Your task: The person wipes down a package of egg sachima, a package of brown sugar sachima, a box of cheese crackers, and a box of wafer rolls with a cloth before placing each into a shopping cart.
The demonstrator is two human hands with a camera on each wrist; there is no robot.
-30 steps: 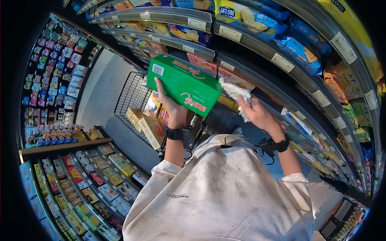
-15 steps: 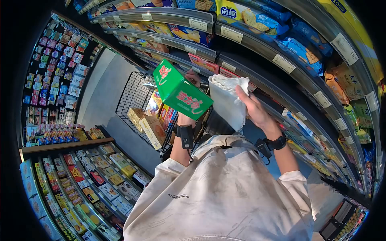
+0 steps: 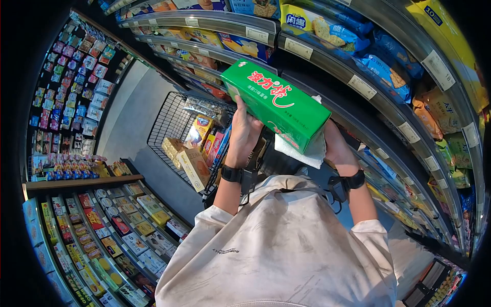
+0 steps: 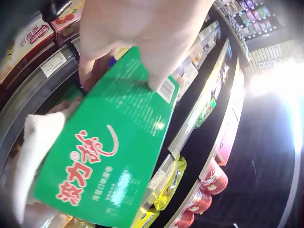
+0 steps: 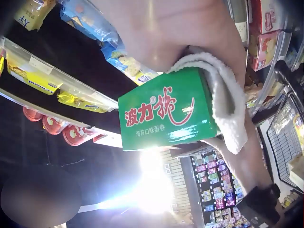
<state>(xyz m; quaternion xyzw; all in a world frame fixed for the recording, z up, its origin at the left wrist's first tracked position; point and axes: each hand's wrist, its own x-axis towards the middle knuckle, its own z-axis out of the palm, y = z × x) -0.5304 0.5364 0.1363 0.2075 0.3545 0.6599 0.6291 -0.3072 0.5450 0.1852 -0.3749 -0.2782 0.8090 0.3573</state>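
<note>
A green snack box (image 3: 279, 105) with red-and-white lettering is held up in front of the body, slanting across the head view. My left hand (image 3: 246, 128) grips its left end, thumb on one face and fingers round the edge, as the left wrist view also shows. At the other end, my right hand (image 3: 335, 146) holds a white cloth (image 3: 302, 152) against the box, and most of its fingers are hidden behind the box. The right wrist view has the folded fluffy cloth (image 5: 223, 99) wrapped along the box's end, under that hand.
Shelves of packaged snacks (image 3: 327, 28) curve round the front and right, with price tags along their edges. A black wire cart (image 3: 166, 115) holding several boxes (image 3: 193, 166) stands left of the left forearm. Low shelves (image 3: 117, 235) line the left side.
The green box has been turned over and moved right, so its large lettered face shows. The right hand has brought the cloth from beside the box onto its right end.
</note>
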